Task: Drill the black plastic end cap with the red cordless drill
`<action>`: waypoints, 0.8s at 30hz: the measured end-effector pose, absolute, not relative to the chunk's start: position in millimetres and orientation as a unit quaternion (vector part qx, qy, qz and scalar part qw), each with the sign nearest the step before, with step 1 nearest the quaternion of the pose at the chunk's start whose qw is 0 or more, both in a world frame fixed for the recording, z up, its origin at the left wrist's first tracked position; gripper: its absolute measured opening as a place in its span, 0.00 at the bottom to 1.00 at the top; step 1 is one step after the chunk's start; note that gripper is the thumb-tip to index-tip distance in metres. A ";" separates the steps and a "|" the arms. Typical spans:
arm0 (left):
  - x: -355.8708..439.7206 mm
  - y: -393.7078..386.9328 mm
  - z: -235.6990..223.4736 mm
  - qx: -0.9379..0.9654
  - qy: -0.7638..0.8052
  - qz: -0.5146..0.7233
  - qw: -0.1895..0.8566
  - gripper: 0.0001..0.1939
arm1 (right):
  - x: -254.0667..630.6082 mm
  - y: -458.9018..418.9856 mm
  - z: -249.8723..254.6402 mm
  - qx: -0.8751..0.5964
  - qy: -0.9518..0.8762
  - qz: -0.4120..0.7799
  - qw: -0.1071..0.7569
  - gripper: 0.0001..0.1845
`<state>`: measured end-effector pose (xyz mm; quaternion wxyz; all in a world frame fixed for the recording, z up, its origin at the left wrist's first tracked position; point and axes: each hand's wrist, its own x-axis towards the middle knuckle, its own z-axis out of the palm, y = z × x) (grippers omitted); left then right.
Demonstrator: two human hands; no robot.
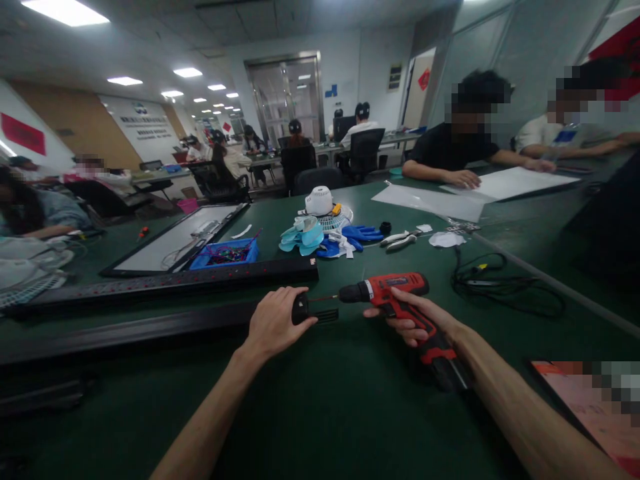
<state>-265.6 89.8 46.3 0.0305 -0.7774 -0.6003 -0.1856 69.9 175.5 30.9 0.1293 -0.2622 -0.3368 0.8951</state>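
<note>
My right hand [415, 317] is wrapped round the handle of a red and black cordless drill [397, 285]. The drill lies level, and its long thin bit points left at the end of a long black bar [200, 325]. Whether the bit's tip touches the bar's end I cannot tell. My left hand [277, 317] grips that end, fingers over the top and thumb along the near side. A small black slotted piece [327, 315] sticks out past the thumb. Behind lies a second black bar [165, 283] with red marks along it.
On the green table [320, 413] stand a blue tray of wires [225, 253], white fan parts [320, 200], blue gloves [363, 233], pliers [400, 239] and a black cable [500, 287]. A framed panel [183, 233] lies back left. Two people sit across the table at right, near white sheets [430, 200].
</note>
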 end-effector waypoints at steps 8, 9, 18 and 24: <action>-263.8 88.2 45.6 -0.775 -0.604 -0.181 0.043 0.30 | 68.9 168.5 33.0 -0.272 -0.358 0.883 0.135 0.33; -263.3 87.6 45.4 -0.778 -0.601 -0.180 0.043 0.30 | 69.3 167.5 32.0 -0.268 -0.355 0.885 0.139 0.33; -264.8 89.6 34.5 -0.782 -0.601 -0.139 0.088 0.36 | 72.2 173.0 15.3 -0.222 -0.337 0.907 0.122 0.34; -265.4 88.2 33.7 -0.780 -0.606 -0.120 0.104 0.38 | 72.4 170.9 17.4 -0.217 -0.326 0.912 0.123 0.32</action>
